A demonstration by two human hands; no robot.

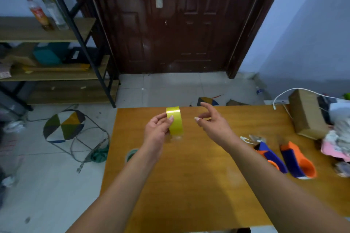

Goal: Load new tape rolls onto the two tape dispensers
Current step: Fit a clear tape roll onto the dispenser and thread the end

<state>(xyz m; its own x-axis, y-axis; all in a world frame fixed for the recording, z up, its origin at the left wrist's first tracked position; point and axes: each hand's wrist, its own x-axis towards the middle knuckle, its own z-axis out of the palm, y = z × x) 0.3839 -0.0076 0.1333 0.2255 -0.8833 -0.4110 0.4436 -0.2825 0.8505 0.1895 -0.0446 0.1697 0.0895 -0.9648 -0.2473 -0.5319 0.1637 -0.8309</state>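
Note:
My left hand [158, 129] grips a yellow tape roll [175, 121] edge-on above the far part of the wooden table [189, 185]. My right hand [212, 122] hovers just to the right of the roll, a short gap away, its fingers loosely spread and holding nothing that I can make out. Two orange-and-blue tape dispensers lie on the table at the right: one [272, 156] nearer the middle, the other [298, 161] beside it. Another tape roll [131, 154] peeks out from under my left forearm at the table's left edge.
A cardboard box [305, 113], a white cable [282, 96] and a pile of cloth and clutter [337, 143] crowd the table's right end. A stool [63, 126] stands on the floor to the left, a shelf unit [47, 62] behind it, a dark door [170, 21] ahead.

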